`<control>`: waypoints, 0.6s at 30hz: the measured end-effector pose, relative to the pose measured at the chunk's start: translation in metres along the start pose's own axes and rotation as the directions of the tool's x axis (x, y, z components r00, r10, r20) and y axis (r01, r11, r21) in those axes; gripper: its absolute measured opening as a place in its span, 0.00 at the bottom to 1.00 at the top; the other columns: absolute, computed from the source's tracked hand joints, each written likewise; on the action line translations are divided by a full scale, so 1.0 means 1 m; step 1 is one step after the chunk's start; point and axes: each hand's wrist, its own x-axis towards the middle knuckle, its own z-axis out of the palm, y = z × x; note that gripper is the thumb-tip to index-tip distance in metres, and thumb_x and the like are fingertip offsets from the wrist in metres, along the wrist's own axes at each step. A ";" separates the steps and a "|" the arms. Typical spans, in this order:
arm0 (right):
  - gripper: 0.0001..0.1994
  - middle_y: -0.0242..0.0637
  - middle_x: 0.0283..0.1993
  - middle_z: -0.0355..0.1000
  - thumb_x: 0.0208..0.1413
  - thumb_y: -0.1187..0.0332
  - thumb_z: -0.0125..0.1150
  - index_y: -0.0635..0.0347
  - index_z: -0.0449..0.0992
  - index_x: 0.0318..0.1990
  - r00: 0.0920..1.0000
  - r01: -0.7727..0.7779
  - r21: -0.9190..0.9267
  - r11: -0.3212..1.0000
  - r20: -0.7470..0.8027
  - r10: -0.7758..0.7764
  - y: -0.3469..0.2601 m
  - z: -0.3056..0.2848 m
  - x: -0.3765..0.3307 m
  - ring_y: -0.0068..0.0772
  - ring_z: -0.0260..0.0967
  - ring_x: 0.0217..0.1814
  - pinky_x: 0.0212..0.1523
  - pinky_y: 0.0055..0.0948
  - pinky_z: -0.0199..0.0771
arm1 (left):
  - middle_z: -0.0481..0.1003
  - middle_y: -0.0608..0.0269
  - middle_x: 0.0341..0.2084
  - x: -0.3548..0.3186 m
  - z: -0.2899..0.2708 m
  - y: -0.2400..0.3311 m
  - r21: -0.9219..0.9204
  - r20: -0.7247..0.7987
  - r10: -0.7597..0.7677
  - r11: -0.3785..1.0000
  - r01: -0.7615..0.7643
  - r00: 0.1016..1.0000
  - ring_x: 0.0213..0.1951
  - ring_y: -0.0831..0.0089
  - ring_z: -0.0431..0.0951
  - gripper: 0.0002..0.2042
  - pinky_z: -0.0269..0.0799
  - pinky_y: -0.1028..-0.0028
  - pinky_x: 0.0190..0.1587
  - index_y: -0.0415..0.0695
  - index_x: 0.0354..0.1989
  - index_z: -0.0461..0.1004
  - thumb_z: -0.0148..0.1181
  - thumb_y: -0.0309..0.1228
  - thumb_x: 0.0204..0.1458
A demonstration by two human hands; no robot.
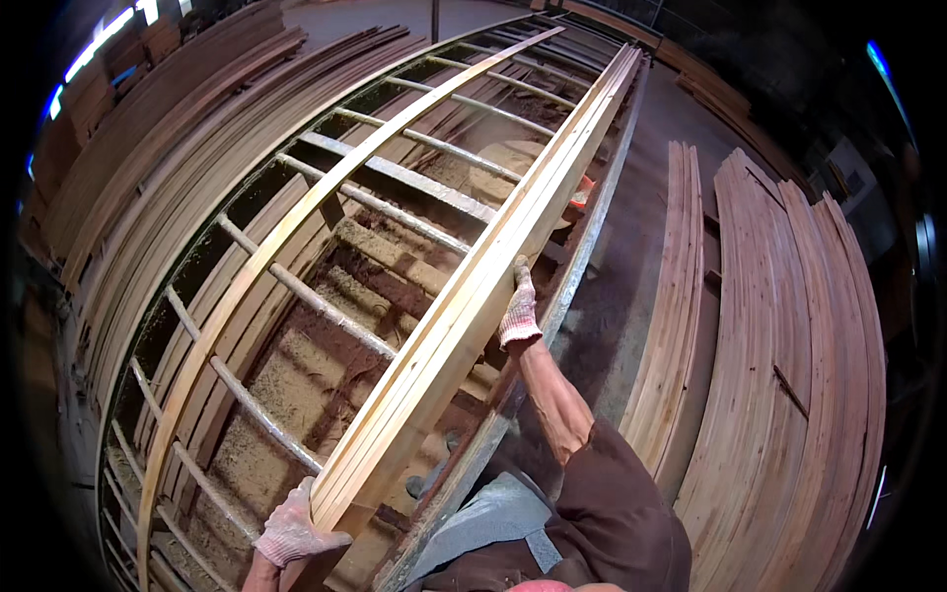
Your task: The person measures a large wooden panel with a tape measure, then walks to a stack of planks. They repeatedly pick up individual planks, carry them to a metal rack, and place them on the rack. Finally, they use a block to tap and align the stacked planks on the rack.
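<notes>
Over the rollers (333, 312), hold the planks (483, 296) evenly together, your left hand (292, 525) gripping their near end, your right hand (520, 314) against their side, its fingers' closure unclear.

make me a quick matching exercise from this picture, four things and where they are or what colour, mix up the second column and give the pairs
Things
1. left hand
2. right hand
3. single long board
4. right sleeve

Places and colours
A. lying over the metal bars, left of the board bundle
B. against the bundle's right side, farther along it
C. dark brown
D. at the bundle's near end

Right pairs: 1-D, 2-B, 3-A, 4-C
</notes>
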 end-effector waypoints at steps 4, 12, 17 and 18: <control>0.28 0.42 0.58 0.75 0.64 0.46 0.61 0.59 0.73 0.60 0.984 -0.164 0.025 0.986 -0.066 0.166 0.026 -0.032 0.021 0.43 0.74 0.55 0.55 0.45 0.78 | 0.73 0.41 0.49 0.032 0.054 -0.027 0.168 -0.098 -0.014 0.985 0.031 0.995 0.51 0.46 0.77 0.61 0.75 0.58 0.54 0.32 0.68 0.55 0.79 0.54 0.25; 0.27 0.50 0.47 0.80 0.61 0.49 0.59 0.64 0.72 0.58 0.965 0.261 -0.832 -0.490 0.244 0.099 -0.026 0.009 -0.047 0.52 0.78 0.53 0.54 0.41 0.75 | 0.70 0.42 0.53 0.044 0.118 -0.028 0.241 -0.437 0.111 0.970 -0.003 0.893 0.54 0.51 0.71 0.61 0.65 0.54 0.59 0.28 0.69 0.54 0.77 0.51 0.26; 0.35 0.48 0.58 0.75 0.54 0.65 0.69 0.62 0.64 0.69 0.580 0.732 -0.669 0.132 0.712 0.396 0.033 0.067 -0.117 0.49 0.75 0.58 0.61 0.42 0.72 | 0.76 0.49 0.33 0.025 0.082 -0.010 0.088 -0.526 0.059 0.996 -0.015 0.849 0.35 0.53 0.79 0.29 0.75 0.59 0.38 0.40 0.45 0.73 0.68 0.53 0.44; 0.41 0.55 0.60 0.72 0.49 0.61 0.72 0.65 0.61 0.70 0.498 0.845 -0.520 -0.125 0.680 0.538 0.037 0.076 -0.138 0.53 0.70 0.63 0.64 0.44 0.70 | 0.74 0.51 0.32 0.031 0.093 -0.029 0.255 -0.516 0.176 0.966 -0.046 0.838 0.33 0.55 0.78 0.31 0.74 0.58 0.36 0.39 0.45 0.72 0.68 0.55 0.43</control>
